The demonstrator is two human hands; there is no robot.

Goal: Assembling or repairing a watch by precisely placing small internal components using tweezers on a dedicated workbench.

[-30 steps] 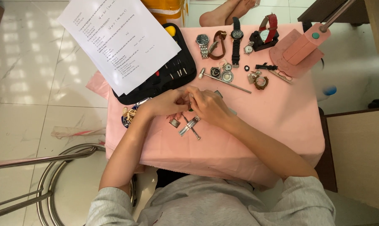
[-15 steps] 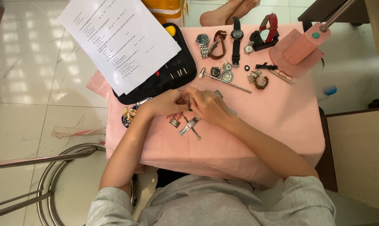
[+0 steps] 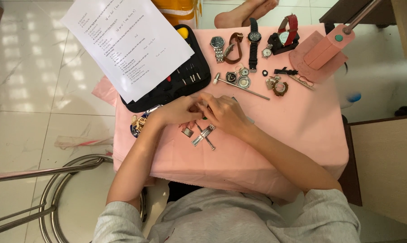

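Note:
My left hand (image 3: 178,110) and my right hand (image 3: 223,114) meet over the middle of a small table with a pink cloth (image 3: 298,130). Their fingertips pinch together on a tiny part that the fingers hide. Just below the hands lie a metal watch-bracelet piece (image 3: 203,135), a thin pin tool crossing it, and a small metal ring (image 3: 186,132). Left of my left wrist sits a dark watch part (image 3: 138,123) at the table's edge.
A black tool case (image 3: 185,81) lies at the back left under a printed paper sheet (image 3: 124,42). Several wristwatches (image 3: 235,42), a small hammer (image 3: 241,87), loose watch parts (image 3: 277,85) and a pink block (image 3: 327,47) fill the back. A metal stool (image 3: 55,189) stands at left.

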